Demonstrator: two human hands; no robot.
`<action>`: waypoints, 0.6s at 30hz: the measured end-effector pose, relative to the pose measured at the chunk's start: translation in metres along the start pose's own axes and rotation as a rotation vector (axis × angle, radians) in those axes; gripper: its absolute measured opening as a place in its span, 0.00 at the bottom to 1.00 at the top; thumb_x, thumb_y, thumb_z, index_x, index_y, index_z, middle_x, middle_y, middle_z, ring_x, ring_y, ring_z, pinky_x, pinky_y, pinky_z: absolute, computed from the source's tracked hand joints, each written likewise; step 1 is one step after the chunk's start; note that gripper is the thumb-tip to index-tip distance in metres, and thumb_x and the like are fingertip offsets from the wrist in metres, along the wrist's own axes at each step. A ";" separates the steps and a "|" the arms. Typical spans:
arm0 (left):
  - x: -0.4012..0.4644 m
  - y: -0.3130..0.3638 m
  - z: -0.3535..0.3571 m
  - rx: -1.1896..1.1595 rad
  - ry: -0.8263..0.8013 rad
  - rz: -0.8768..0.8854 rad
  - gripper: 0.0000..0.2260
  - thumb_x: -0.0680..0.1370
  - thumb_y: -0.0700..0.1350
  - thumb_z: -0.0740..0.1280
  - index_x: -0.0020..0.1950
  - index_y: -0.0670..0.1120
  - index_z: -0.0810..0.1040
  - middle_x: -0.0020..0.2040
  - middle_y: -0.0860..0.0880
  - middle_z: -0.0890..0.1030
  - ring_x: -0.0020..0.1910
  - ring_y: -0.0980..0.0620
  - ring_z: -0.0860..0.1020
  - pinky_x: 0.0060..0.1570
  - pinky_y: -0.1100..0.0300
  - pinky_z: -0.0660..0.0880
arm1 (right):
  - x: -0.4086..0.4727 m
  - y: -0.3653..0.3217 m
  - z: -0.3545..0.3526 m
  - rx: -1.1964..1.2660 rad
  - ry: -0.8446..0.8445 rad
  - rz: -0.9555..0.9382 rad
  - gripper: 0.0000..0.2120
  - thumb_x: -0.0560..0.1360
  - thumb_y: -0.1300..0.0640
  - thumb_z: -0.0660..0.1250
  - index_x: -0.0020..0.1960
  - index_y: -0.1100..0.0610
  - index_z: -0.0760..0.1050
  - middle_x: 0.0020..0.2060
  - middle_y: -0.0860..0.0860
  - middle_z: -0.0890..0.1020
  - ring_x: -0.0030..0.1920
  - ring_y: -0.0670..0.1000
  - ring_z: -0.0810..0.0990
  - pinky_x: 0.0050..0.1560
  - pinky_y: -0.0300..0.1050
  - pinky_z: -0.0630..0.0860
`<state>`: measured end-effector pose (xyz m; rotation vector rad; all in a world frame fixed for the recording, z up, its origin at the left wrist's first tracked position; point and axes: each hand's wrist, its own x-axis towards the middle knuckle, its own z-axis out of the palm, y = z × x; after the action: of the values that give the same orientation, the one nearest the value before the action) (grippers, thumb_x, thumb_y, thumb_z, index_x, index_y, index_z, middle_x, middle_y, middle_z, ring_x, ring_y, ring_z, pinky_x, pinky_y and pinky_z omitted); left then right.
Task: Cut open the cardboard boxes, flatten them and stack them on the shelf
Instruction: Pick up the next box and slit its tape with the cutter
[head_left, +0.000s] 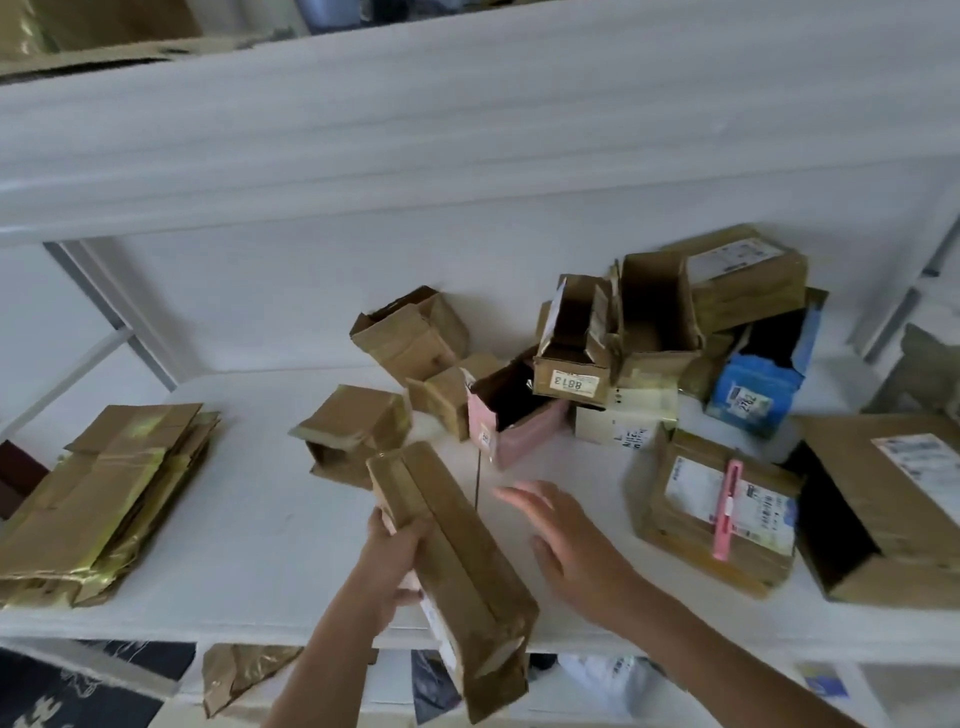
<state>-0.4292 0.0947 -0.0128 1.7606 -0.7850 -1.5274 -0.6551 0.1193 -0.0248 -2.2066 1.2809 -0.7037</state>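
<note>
Evidently steadying it for cutting, the left hand (395, 551) grips the long taped box (457, 566) by its side above the shelf (249, 525) edge, while the right hand (566, 545) hovers open-fingered and empty beside it, perhaps bound for the pink cutter (726, 509).

**Soft, even daylight; motion blur and wide-angle bending**

Light was diffuse and fairly bright, washing the white shelf (260, 545) pale with only faint shadows under the boxes. Open box interiors read nearly black. The whole frame was soft; the right hand (566, 545) smeared with motion at its fingertips. Straight shelf edges bowed toward the frame's corners, and labels stayed mostly unreadable.
</note>
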 end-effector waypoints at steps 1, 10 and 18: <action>0.001 -0.006 0.002 -0.034 0.004 -0.016 0.28 0.81 0.49 0.66 0.76 0.57 0.55 0.67 0.45 0.73 0.63 0.39 0.74 0.60 0.34 0.74 | -0.005 0.001 0.002 0.228 -0.025 0.141 0.23 0.83 0.54 0.59 0.68 0.29 0.57 0.71 0.37 0.63 0.65 0.36 0.67 0.65 0.42 0.72; -0.014 -0.027 0.040 -0.015 -0.077 -0.042 0.34 0.79 0.47 0.69 0.78 0.58 0.51 0.59 0.45 0.76 0.54 0.37 0.80 0.47 0.43 0.82 | -0.038 0.002 0.012 0.653 -0.119 0.465 0.15 0.81 0.48 0.62 0.68 0.41 0.71 0.58 0.35 0.79 0.57 0.36 0.78 0.60 0.35 0.76; -0.025 -0.029 0.063 0.032 -0.150 -0.045 0.29 0.80 0.50 0.68 0.75 0.56 0.55 0.68 0.44 0.72 0.61 0.34 0.76 0.41 0.47 0.83 | -0.061 0.073 -0.083 -0.443 0.309 0.587 0.22 0.74 0.64 0.70 0.66 0.50 0.74 0.54 0.52 0.76 0.55 0.53 0.77 0.48 0.45 0.80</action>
<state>-0.4943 0.1261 -0.0269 1.7127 -0.8523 -1.7010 -0.7808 0.1290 -0.0208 -1.8977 2.2949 -0.5706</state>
